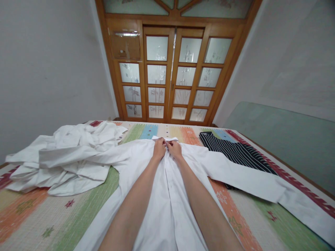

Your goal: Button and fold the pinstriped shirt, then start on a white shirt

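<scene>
A white long-sleeved shirt (pixel 141 153) lies spread front side up on the bed, its collar at the far end. Both of my arms reach over it to the collar. My left hand (pixel 159 148) pinches the fabric at the collar's front with bent fingers. Close beside it, my right hand (pixel 175 148) pinches the other side of the collar opening. The fingertips nearly meet, and any button between them is too small to make out. Below the hands the front placket runs down toward me. One sleeve stretches out to the right.
A heap of crumpled white clothing (pixel 75 153) lies on the left, under the shirt's left-side sleeve. To the right is a folded black-and-white striped garment (pixel 235 153), partly covered by the other sleeve. The bed has a striped colourful cover (pixel 86 205) and a pale green headboard (pixel 282 136).
</scene>
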Motion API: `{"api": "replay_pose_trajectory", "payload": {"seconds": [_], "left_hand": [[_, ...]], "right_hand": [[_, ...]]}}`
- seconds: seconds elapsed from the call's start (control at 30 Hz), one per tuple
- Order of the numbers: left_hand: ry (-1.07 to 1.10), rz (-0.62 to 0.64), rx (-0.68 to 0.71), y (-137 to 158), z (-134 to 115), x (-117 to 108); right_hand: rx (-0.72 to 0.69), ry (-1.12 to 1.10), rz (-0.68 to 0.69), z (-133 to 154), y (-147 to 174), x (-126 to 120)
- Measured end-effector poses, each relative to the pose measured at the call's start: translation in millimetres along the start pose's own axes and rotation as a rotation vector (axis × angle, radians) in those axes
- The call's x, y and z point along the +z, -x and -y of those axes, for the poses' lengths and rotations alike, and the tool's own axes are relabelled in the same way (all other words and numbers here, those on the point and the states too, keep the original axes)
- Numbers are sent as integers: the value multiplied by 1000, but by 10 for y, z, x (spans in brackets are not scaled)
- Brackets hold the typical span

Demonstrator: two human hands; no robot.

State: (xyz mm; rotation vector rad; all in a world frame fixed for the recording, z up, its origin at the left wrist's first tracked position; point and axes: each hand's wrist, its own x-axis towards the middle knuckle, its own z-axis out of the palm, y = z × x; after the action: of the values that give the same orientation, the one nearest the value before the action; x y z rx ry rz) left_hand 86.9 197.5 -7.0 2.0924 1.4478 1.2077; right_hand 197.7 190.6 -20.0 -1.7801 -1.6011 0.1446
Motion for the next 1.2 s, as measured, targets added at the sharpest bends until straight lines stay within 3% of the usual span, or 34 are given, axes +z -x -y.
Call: {"api": "replay_pose_trajectory", "payload": {"seconds": [0.77,1.2], "left_hand": [[106,-41,-60,-5,58,32],[165,-29,13,-19,71,26]], "right_hand": [[-1,-135,-9,-33,-23,22],[-23,-181,-7,-85,-50,74]]}}
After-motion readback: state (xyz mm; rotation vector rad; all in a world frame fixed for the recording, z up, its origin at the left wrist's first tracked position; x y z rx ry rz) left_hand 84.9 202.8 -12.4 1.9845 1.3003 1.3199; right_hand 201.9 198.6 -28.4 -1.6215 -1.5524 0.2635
